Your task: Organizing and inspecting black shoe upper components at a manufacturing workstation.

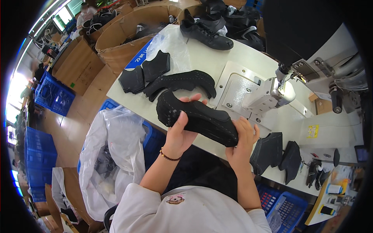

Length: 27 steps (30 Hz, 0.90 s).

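Observation:
Between my two hands is a curved black shoe upper [204, 119] with lines of pale stitch marks, raised over the front edge of the table. My left hand [182, 130] grips its left half, thumb on the near face and fingertips showing over the top edge. At the right end, my right hand [243, 138] is closed around the piece. Just beyond lies a similar black upper piece [186, 79] with pale dashes. The white post-bed sewing machine [272, 94] stands to the right of it.
Flat black cut pieces lie at the table's left [156, 66] and right [268, 149]. A finished black shoe [206, 35] sits at the back. A blue crate with a white bag [130, 155] is at lower left; another blue crate [285, 211] is at lower right. Cardboard boxes [116, 42] stand behind.

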{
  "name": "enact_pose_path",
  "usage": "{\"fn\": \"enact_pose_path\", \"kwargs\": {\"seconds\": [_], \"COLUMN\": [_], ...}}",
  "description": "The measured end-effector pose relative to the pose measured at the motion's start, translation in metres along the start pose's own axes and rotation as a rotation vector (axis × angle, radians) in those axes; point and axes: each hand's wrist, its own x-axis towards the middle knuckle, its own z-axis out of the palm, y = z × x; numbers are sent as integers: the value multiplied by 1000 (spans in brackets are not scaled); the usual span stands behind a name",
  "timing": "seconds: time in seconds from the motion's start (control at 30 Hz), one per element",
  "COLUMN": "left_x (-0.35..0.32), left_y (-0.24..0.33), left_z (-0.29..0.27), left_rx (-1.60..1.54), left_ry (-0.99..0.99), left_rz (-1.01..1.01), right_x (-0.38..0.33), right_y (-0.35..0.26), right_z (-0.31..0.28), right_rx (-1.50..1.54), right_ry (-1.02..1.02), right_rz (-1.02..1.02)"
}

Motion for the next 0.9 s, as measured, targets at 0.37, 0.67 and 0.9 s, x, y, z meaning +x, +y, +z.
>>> {"fn": "enact_pose_path", "kwargs": {"seconds": [0.37, 0.67, 0.9], "left_x": [-2, -3, -5], "left_y": [0, -5, 0], "left_z": [1, -4, -6], "left_rx": [65, 354, 336], "left_ry": [-174, -186, -115], "left_rz": [-94, 19, 38], "right_x": [-1, -7, -27], "right_y": [14, 17, 10], "right_z": [5, 14, -2], "right_rx": [-2, 66, 160], "right_ry": [24, -11, -13], "right_rz": [107, 144, 151]}}
